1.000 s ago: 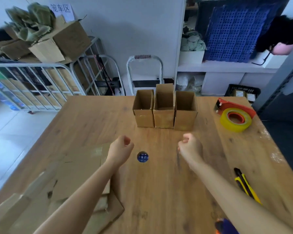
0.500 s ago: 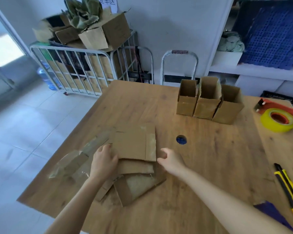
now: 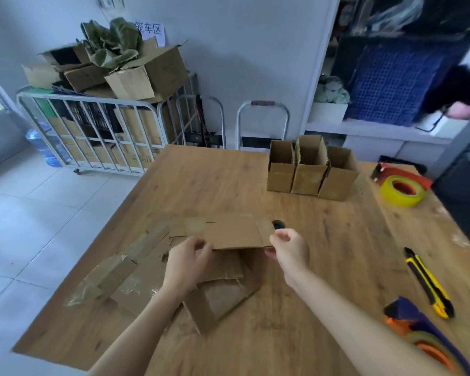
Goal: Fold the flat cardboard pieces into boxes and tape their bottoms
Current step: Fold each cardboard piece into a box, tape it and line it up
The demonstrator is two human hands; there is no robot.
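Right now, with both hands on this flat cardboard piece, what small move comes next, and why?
Probably squeeze its ends inward to pop it open: the left hand and right hand pinch opposite ends of the flat cardboard piece, held above the pile.

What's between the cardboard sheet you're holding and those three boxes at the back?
Mostly bare wooden table; only a small blue round thing sits by the flat cardboard piece, short of the folded boxes. Head view.
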